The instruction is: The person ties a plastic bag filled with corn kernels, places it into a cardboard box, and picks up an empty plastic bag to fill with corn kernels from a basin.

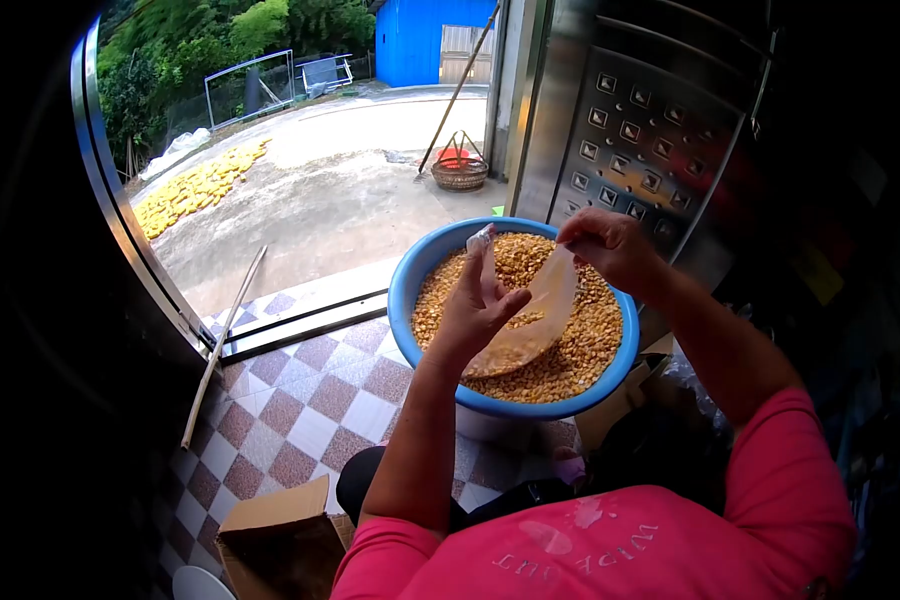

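Note:
A thin translucent plastic bag (545, 318) hangs over the corn, some kernels showing in its lower part. The fingers of my right hand (615, 250) pinch its upper right edge. At the bag's left side is my left hand (470, 315), fingers raised and thumb stretched apart toward the bag's mouth. Whitish material, apparently bunched plastic, sits at its fingertips; the exact grip is partly hidden. Below both hands stands a round blue tub (402, 330), filled with loose yellow corn kernels (595, 350).
An open cardboard box (270, 510) lies on the checkered floor (315, 430) at lower left. A stick (225, 345) leans across the doorway sill. The metal door (620, 130) stands at right. Outside are a wicker basket (460, 175) and spread yellow corn cobs (195, 190).

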The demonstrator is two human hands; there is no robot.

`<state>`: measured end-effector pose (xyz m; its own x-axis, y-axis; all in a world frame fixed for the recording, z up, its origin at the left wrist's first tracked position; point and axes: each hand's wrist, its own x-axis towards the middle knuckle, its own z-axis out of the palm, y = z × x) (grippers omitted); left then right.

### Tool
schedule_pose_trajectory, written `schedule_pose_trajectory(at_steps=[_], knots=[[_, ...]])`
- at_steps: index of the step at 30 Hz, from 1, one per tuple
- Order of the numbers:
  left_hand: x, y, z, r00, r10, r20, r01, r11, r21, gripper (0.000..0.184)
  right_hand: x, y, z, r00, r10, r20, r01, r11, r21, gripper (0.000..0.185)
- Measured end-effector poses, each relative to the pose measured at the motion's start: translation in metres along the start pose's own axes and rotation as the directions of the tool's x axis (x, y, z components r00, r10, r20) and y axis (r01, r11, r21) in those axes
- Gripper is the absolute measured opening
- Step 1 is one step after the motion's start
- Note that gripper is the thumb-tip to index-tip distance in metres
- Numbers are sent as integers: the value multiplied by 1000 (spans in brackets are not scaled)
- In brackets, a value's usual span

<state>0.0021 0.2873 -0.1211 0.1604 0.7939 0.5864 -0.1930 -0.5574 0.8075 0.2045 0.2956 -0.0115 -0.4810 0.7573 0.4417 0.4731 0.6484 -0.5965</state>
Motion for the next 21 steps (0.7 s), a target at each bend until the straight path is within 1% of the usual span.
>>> schedule_pose_trajectory(at_steps=[1, 3, 4, 5, 6, 7, 8, 9, 10, 11, 13, 14, 15, 17, 18, 20, 21], knots=[[-1, -4, 6, 1000, -1, 2, 1, 1000, 0, 87, 1, -3, 5, 992, -122, 16, 123, 989, -83, 11], [-5, -4, 19, 967, -198, 161, 198, 980, 20, 87, 2, -17, 15, 949, -289, 124, 306, 940, -153, 13], [-8, 0, 28, 982, -159, 104, 143, 979, 148, 63, 3, -20, 22, 937, -310, 160, 329, 937, -113, 13], [-8, -12, 31, 982, -124, 143, 83, 961, 263, 40, 3, -21, 28, 923, -332, 196, 351, 933, -73, 13], [-7, -20, 35, 979, -89, 181, 16, 929, 371, 27, 3, -19, 31, 918, -296, 264, 332, 938, -101, 17], [-9, -24, 37, 978, -98, 187, 8, 902, 432, 29, 2, -17, 33, 918, -296, 263, 332, 938, -101, 17], [-10, -24, 37, 977, -98, 187, 8, 902, 432, 29, 2, -16, 35, 950, -234, 206, 237, 971, 11, 20], [-10, -24, 36, 989, -74, 127, 34, 955, 294, 29, 2, -14, 37, 974, -162, 157, 143, 981, 129, 23], [-11, -24, 36, 996, -60, 63, 50, 988, 147, 30, 3, -7, 36, 985, -151, 83, 137, 980, 146, 26], [-11, -23, 33, 996, -61, 61, 52, 988, 148, 30, 3, 1, 33, 985, -151, 85, 137, 979, 148, 26], [-9, -19, 26, 983, -96, 159, 93, 995, 26, 29, 1, 19, 27, 938, -115, 327, 137, 989, -46, 25], [-8, -18, 22, 974, -105, 202, 111, 994, -19, 30, -1, 26, 25, 911, -6, 412, 58, 992, -112, 19], [-7, -18, 18, 974, -103, 202, 109, 994, -19, 30, -3, 30, 24, 911, -8, 412, 59, 992, -113, 19], [-7, -20, 13, 924, -235, 301, 273, 958, -89, 36, -8, 32, 24, 931, -26, 363, 89, 983, -158, 13], [-7, -21, 12, 924, -236, 300, 273, 958, -88, 36, -9, 31, 24, 931, -27, 363, 90, 984, -157, 13], [-7, -24, 11, 971, -115, 209, 144, 981, -130, 35, -12, 24, 21, 963, 135, 235, -78, 969, -236, 9], [-6, -27, 9, 971, -115, 211, 145, 981, -129, 35, -15, 22, 18, 963, 135, 233, -79, 969, -236, 9]])
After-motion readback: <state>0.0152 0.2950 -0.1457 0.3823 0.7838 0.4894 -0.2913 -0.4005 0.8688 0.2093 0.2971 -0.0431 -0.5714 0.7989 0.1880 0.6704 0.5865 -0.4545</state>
